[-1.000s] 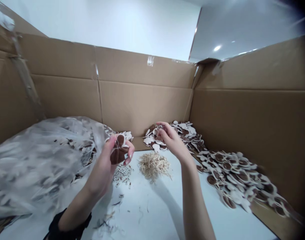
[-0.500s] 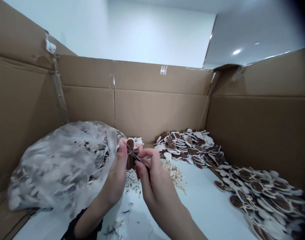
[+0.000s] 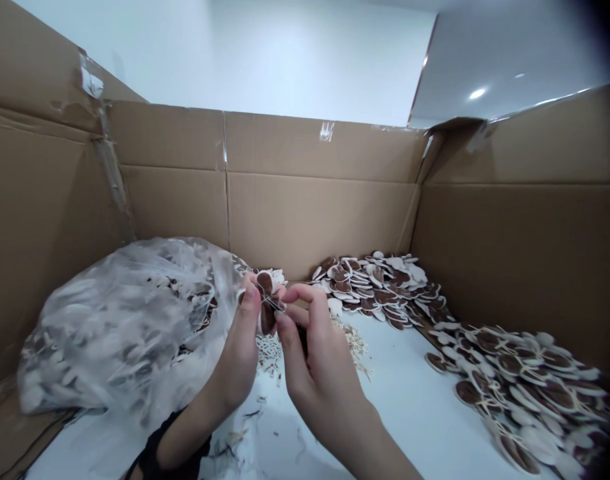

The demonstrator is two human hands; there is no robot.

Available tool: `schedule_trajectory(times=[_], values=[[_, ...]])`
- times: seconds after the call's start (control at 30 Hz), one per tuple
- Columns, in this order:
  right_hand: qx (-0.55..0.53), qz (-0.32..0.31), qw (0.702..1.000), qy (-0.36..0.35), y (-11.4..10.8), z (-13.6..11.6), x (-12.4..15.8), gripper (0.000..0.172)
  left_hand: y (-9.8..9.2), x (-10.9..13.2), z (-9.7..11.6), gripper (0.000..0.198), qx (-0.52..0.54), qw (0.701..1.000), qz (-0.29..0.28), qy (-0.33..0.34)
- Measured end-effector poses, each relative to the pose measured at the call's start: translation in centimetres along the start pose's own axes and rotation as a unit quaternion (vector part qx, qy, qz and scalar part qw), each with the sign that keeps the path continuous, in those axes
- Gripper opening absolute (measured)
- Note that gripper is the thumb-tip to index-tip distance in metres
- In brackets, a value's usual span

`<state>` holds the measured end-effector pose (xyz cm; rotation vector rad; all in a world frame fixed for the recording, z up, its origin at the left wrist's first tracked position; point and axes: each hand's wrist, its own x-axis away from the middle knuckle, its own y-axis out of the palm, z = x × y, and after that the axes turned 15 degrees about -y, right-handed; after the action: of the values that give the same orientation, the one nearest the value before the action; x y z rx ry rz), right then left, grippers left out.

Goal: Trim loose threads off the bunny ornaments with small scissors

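My left hand is closed on a brown petal-shaped patch with white edging, held upright over the table. A pair of dark, thin tweezers is pinched in my right hand. Their tip meets the middle of the patch, where pale string crosses it. The rest of the tweezers is mostly hidden inside my right fingers. Below and behind the hands lie small pale cut bits and a heap of short cream strings.
A clear plastic bag full of brown and white pieces sits at left. Similar patches are piled at the back right, and a pile with string ties lies at right. Cardboard walls surround the white tabletop.
The patch has tilted slightly and moved a little to the right with both hands. The tweezers stay at its middle. The camera view has shifted slightly.
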<state>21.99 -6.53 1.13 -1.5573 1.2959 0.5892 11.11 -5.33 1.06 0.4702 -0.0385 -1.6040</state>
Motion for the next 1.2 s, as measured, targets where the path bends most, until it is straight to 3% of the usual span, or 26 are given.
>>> schedule_trajectory(times=[0.27,0.53,0.8,0.9,1.0,1.07,1.2], values=[[-0.177,0.05,0.982,0.05,0.2,0.8,0.0,0.013,0.4,0.2,-0.3,0.033,0.026,0.999,0.011,-0.024],[0.015,-0.003,0.999,-0.03,-0.2,0.1,-0.1,0.027,-0.1,0.2,-0.4,0.034,-0.011,0.999,0.041,0.033],[0.039,0.027,0.998,-0.034,0.0,0.0,0.2,0.03,0.4,0.7,-0.2,0.038,-0.068,0.995,0.064,0.046],[-0.036,0.062,0.997,-0.026,0.3,0.4,0.3,0.023,0.5,0.8,-0.4,0.038,-0.039,0.997,0.061,0.033],[-0.192,0.079,0.978,0.006,0.2,0.6,0.0,0.012,0.3,0.8,-0.6,0.036,-0.019,0.997,0.063,0.039],[-0.317,0.078,0.944,0.038,0.1,0.6,-0.3,0.006,0.2,0.8,-0.6,0.034,-0.01,0.997,0.068,0.042],[-0.495,0.05,0.863,0.088,0.0,0.5,-0.8,0.015,0.1,0.8,-0.2,0.032,0.012,0.998,0.029,0.058]])
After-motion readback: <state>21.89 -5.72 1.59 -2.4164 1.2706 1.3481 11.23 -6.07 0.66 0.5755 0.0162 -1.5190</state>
